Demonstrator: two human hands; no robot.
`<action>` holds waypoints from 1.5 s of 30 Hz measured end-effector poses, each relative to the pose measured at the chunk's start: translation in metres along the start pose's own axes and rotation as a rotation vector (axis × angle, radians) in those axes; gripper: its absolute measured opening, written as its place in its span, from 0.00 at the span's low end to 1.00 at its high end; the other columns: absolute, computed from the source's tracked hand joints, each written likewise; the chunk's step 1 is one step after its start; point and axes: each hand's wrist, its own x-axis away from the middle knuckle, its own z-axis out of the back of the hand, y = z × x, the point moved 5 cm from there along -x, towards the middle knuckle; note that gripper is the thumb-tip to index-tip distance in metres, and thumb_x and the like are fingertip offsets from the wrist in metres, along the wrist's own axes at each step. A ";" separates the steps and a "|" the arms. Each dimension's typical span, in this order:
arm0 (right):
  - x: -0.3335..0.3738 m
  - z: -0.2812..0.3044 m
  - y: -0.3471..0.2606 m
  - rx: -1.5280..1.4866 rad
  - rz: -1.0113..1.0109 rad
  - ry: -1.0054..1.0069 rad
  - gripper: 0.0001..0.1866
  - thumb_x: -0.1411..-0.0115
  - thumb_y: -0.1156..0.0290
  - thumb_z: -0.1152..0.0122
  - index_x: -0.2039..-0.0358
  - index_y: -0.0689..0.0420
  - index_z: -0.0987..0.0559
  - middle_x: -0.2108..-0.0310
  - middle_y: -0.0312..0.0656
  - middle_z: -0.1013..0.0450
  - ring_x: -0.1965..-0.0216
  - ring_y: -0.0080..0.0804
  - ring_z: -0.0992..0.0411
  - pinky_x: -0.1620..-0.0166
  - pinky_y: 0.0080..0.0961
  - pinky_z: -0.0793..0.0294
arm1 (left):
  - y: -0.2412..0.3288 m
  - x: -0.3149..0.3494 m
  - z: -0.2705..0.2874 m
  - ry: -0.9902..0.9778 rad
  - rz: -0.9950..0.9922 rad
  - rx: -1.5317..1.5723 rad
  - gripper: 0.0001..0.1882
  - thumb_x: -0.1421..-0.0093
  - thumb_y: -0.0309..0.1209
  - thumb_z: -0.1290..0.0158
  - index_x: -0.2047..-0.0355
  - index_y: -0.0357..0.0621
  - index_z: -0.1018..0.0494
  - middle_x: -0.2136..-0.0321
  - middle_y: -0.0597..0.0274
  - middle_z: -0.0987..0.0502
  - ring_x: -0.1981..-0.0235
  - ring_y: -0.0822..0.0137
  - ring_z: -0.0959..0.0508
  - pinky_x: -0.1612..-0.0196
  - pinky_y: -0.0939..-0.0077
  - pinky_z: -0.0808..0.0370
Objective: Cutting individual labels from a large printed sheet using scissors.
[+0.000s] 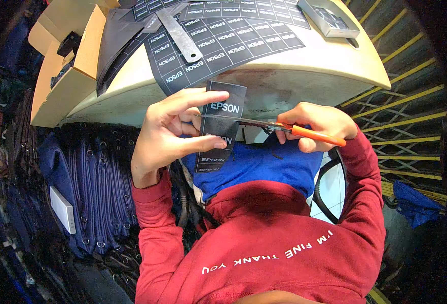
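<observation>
Scissors (pixel 304 132) gripped in the right hand (pixel 326 121) lie across a black label strip (pixel 216 128), which the left hand (pixel 163 124) pinches by the near edge of the table (pixel 345 65). Snipping the strip crosswise looks like the current step; closing the blades (pixel 260 122) likely calls for holding it taut.

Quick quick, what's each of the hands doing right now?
Left hand: closed, pinching a black printed strip between thumb and fingers.
Right hand: closed, holding orange-handled scissors.
</observation>
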 end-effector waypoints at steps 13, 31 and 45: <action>-0.001 -0.003 0.005 -0.005 0.063 0.011 0.28 0.42 0.46 0.48 0.79 0.62 0.33 0.86 0.42 0.39 0.83 0.30 0.41 0.77 0.33 0.39 | 0.000 0.001 0.002 -0.024 -0.008 -0.046 0.32 0.61 0.13 0.36 0.51 0.35 0.29 0.56 0.62 0.31 0.68 0.79 0.28 0.66 0.88 0.25; 0.000 -0.004 0.012 0.032 -0.045 0.057 0.32 0.47 0.38 0.49 0.79 0.60 0.30 0.87 0.38 0.38 0.84 0.28 0.39 0.78 0.28 0.41 | 0.000 0.000 0.005 -0.050 0.007 -0.139 0.36 0.63 0.12 0.36 0.50 0.33 0.32 0.52 0.58 0.32 0.56 0.66 0.25 0.56 0.78 0.25; -0.002 -0.002 0.013 0.070 -0.054 0.082 0.26 0.45 0.47 0.46 0.81 0.60 0.31 0.87 0.39 0.39 0.85 0.31 0.40 0.79 0.30 0.41 | -0.004 0.000 0.006 -0.024 0.054 -0.137 0.35 0.64 0.13 0.35 0.51 0.31 0.31 0.53 0.57 0.31 0.55 0.68 0.26 0.55 0.78 0.26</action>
